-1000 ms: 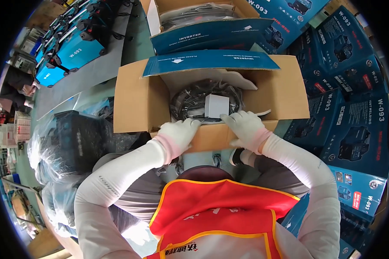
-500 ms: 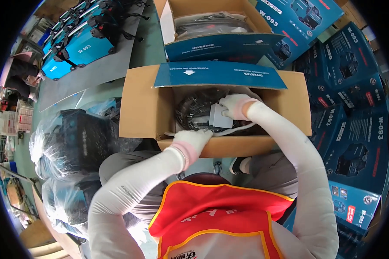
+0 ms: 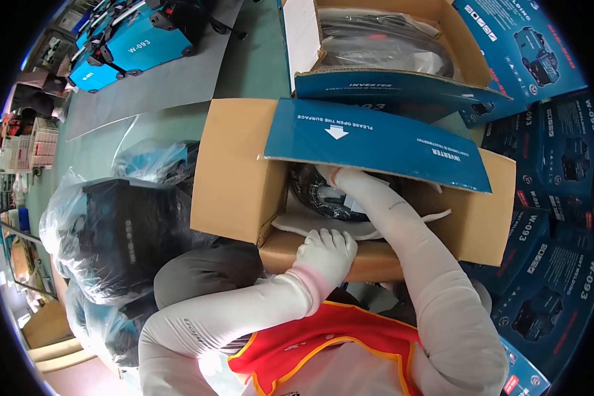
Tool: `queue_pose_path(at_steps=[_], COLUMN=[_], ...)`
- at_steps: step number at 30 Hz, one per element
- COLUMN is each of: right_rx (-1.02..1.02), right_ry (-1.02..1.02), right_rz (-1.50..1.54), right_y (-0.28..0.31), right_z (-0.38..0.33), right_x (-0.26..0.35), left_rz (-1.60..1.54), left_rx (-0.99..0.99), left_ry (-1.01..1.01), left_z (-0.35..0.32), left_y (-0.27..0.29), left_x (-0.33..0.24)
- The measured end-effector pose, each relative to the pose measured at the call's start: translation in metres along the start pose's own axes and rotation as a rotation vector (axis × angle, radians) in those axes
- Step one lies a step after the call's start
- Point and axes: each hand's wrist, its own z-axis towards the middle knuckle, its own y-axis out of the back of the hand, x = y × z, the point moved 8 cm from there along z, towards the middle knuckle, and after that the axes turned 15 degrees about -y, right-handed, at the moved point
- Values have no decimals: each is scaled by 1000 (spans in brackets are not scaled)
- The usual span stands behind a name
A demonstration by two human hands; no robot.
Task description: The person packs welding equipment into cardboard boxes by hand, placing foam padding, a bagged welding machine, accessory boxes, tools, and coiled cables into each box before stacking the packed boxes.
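Note:
An open cardboard box (image 3: 234,171) with a raised blue far flap (image 3: 376,142) stands in front of me. My left hand (image 3: 327,256), in a white glove, is wrapped over its near edge, beside a white foam sheet (image 3: 290,226). My right forearm reaches down into the box, and the right hand (image 3: 328,173) is mostly hidden beneath the blue flap. Under that hand lies a plastic-wrapped coil of black cable (image 3: 307,195). A small white box (image 3: 363,195) sits partly behind my right forearm.
Behind stands another open carton (image 3: 389,86) holding a plastic-wrapped item. Printed blue cartons (image 3: 548,290) are stacked at the right. Plastic-bagged dark machines (image 3: 132,231) stand at the left. Blue machines (image 3: 135,49) rest on a grey table (image 3: 158,99) at the far left.
My right hand has gone from the small white box to deeper under the blue flap. My left hand has shifted along the near edge. The far flap leans further over the opening.

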Motion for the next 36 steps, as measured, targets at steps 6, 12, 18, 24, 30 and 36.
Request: queue_pose_path(at_steps=[6, 12, 18, 24, 30, 36], right_rx=[271, 466, 661, 523, 327, 304], right_ry=[189, 279, 298, 241, 100, 73], right_rz=[-181, -419, -628, -513, -286, -262], right_y=[-17, -29, -25, -3, 25, 112], right_z=[-13, -37, -7, -34, -50, -118], right_x=[40, 22, 40, 39, 20, -11], left_rz=[-159, -267, -281, -339, -351, -396], left_rx=[177, 194, 265, 276, 338, 309], left_ry=[-43, -103, -186, -204, -293, -325], left_z=[5, 13, 12, 7, 16, 13], left_y=[-9, -3, -2, -1, 9, 11], left_x=[1, 1, 2, 5, -1, 5])
